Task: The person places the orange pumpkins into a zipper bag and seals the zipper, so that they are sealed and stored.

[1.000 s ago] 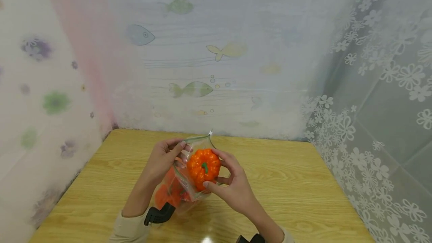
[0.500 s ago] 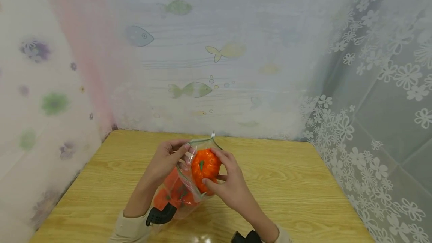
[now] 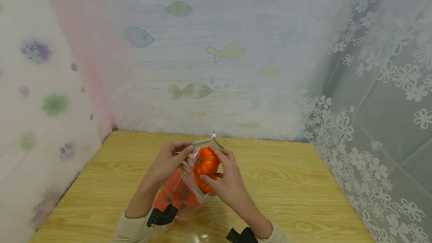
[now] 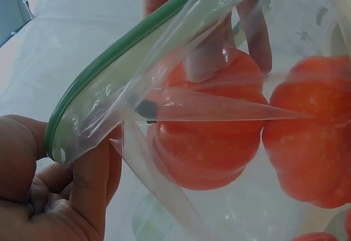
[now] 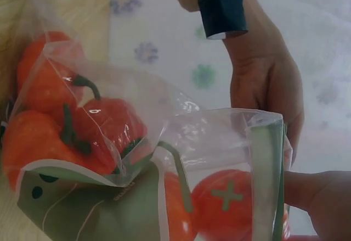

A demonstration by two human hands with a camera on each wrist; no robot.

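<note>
A clear plastic zip bag [image 3: 185, 213] with a green closure strip [image 4: 104, 71] leans on the table, its mouth spread. My left hand [image 3: 171, 159] pinches the bag's rim on the left side. At the mouth, my right hand [image 3: 230, 179] grips an orange toy pumpkin [image 3: 208, 163] with a green stem, thumb in front and fingers over its top and far side. Several more orange pumpkins [image 5: 49, 73] lie lower in the bag, blurred by the plastic. In the left wrist view, right-hand fingers show behind the film, above the held pumpkin [image 4: 208, 142].
The wood-grain table [image 3: 287, 194] extends around both hands. A white zip slider [image 3: 214, 135] stands up at the bag's far corner. Printed curtains [image 3: 263, 74] hang along the table's back and sides. A dark camera mount [image 3: 162, 216] sits on the left wrist.
The held pumpkin has turned, its stem now toward the upper left, and sits a little deeper in the bag's mouth. The left hand has shifted slightly right with the rim.
</note>
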